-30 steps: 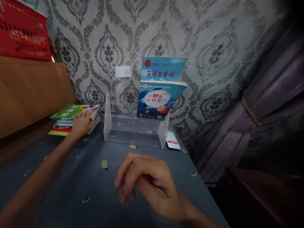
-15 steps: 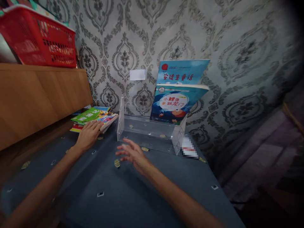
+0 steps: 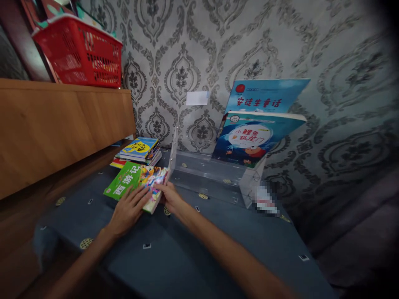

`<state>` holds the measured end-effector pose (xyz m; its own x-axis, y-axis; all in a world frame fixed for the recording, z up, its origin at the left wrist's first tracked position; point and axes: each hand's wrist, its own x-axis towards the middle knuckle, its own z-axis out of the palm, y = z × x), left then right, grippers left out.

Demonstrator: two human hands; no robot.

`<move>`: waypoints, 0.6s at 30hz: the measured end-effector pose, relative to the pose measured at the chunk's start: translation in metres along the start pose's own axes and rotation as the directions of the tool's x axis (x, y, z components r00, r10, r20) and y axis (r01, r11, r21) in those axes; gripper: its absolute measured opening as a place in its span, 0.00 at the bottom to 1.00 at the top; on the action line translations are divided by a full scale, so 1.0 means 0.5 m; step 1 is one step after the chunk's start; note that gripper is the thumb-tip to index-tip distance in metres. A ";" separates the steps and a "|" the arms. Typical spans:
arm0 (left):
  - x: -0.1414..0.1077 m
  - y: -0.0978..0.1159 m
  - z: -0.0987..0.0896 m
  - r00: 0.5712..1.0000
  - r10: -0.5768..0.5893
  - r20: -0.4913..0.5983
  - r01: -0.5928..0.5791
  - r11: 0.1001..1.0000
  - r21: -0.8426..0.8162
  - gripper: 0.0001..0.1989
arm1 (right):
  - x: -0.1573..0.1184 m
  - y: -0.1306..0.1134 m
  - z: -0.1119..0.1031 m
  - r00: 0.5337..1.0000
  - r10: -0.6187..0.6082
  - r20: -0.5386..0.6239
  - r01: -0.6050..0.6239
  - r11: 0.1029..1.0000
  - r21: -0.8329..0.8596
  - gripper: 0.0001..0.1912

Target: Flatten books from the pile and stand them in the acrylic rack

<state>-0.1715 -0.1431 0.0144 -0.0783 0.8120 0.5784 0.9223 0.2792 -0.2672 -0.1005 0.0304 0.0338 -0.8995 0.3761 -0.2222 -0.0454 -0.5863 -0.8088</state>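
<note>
A green book with a colourful picture (image 3: pixel 126 179) lies tilted between my two hands, in front of the book stack. My left hand (image 3: pixel 129 207) rests over its near edge, fingers on the cover. My right hand (image 3: pixel 170 196) grips its right edge, thumb on top and the other fingers hidden beneath. Just behind my right hand stands the left side of a clear acrylic book rack (image 3: pixel 199 172). Two blue books lean in the rack's right part: a front one (image 3: pixel 246 139) and a taller one behind it (image 3: pixel 264 93).
A stack of several books (image 3: pixel 139 148), a yellow and blue one on top, lies by the wooden cabinet (image 3: pixel 68 128). A red basket (image 3: pixel 75 52) stands on that cabinet. A blurred white packet (image 3: pixel 266 201) sits right of the rack on the dark patterned cloth (image 3: pixel 187 253).
The green book has come off the stack towards me and right, uncovering the yellow and blue book. My right hand has closed on its right edge. The view has swung left.
</note>
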 end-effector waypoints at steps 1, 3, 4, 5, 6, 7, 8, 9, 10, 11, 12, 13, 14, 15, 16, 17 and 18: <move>-0.013 -0.005 0.001 0.999 -0.009 0.034 0.009 1.000 0.001 0.27 | -0.014 0.012 -0.012 1.000 0.010 -0.005 -0.010 1.000 -0.006 0.16; -0.040 -0.016 0.002 0.993 -0.036 0.112 0.037 0.999 -0.013 0.31 | -0.050 0.031 -0.041 0.999 0.032 -0.018 -0.032 0.999 -0.015 0.17; -0.053 -0.021 0.003 0.987 -0.046 0.156 0.051 0.998 -0.028 0.33 | -0.070 0.037 -0.057 0.999 0.044 -0.030 -0.044 0.999 -0.019 0.17; -0.063 -0.023 0.003 0.979 -0.049 0.200 0.060 0.997 -0.049 0.35 | -0.091 0.042 -0.074 0.997 0.057 -0.047 -0.059 0.998 -0.024 0.18; -0.072 -0.024 0.004 0.969 -0.046 0.242 0.066 0.995 -0.075 0.36 | -0.113 0.044 -0.091 0.996 0.072 -0.060 -0.074 0.997 -0.027 0.18; -0.077 -0.021 0.004 0.959 -0.035 0.280 0.067 0.992 -0.104 0.37 | -0.134 0.043 -0.107 0.993 0.089 -0.073 -0.092 0.995 -0.030 0.18; -0.080 -0.016 0.003 0.950 -0.021 0.313 0.067 0.988 -0.138 0.38 | -0.155 0.041 -0.123 0.991 0.103 -0.088 -0.107 0.994 -0.033 0.18; -0.079 -0.008 0.000 0.940 -0.003 0.341 0.067 0.982 -0.175 0.38 | -0.176 0.037 -0.138 0.989 0.111 -0.095 -0.116 0.992 -0.041 0.18; -0.075 0.001 -0.005 0.931 0.020 0.366 0.065 0.974 -0.218 0.39 | -0.196 0.031 -0.153 0.988 0.114 -0.102 -0.119 0.992 -0.051 0.19; -0.068 0.011 -0.011 0.920 0.051 0.389 0.060 0.961 -0.270 0.40 | -0.216 0.025 -0.167 0.987 0.113 -0.110 -0.120 0.991 -0.062 0.20; -0.060 0.021 -0.018 0.907 0.086 0.412 0.059 0.943 -0.327 0.40 | -0.236 0.017 -0.181 0.987 0.115 -0.115 -0.123 0.990 -0.072 0.20; -0.050 0.030 -0.026 0.891 0.126 0.436 0.060 0.919 -0.389 0.41 | -0.255 0.010 -0.194 0.984 0.123 -0.126 -0.134 0.988 -0.081 0.21; -0.040 0.038 -0.034 0.872 0.167 0.460 0.069 0.889 -0.454 0.42 | -0.275 0.004 -0.207 0.981 0.136 -0.140 -0.150 0.984 -0.092 0.22; -0.029 0.042 -0.040 0.848 0.213 0.485 0.083 0.851 -0.519 0.42 | -0.294 -0.002 -0.220 0.977 0.148 -0.151 -0.165 0.980 -0.109 0.23; -0.018 0.044 -0.044 0.820 0.262 0.509 0.105 0.805 -0.583 0.41 | -0.313 -0.007 -0.233 0.976 0.149 -0.159 -0.171 0.976 -0.135 0.24; -0.005 0.042 -0.045 0.790 0.310 0.529 0.134 0.755 -0.642 0.40 | -0.330 -0.011 -0.246 0.977 0.145 -0.157 -0.171 0.970 -0.173 0.26; 0.009 0.038 -0.042 0.763 0.347 0.546 0.176 0.701 -0.691 0.38 | -0.346 -0.014 -0.260 0.980 0.141 -0.143 -0.171 0.960 -0.222 0.26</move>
<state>-0.1465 -0.1448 0.0281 0.0534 0.9960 -0.0723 0.8945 -0.0156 0.4467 0.1117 0.0629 0.0072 -0.8255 0.3880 -0.4099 0.2070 -0.4676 -0.8594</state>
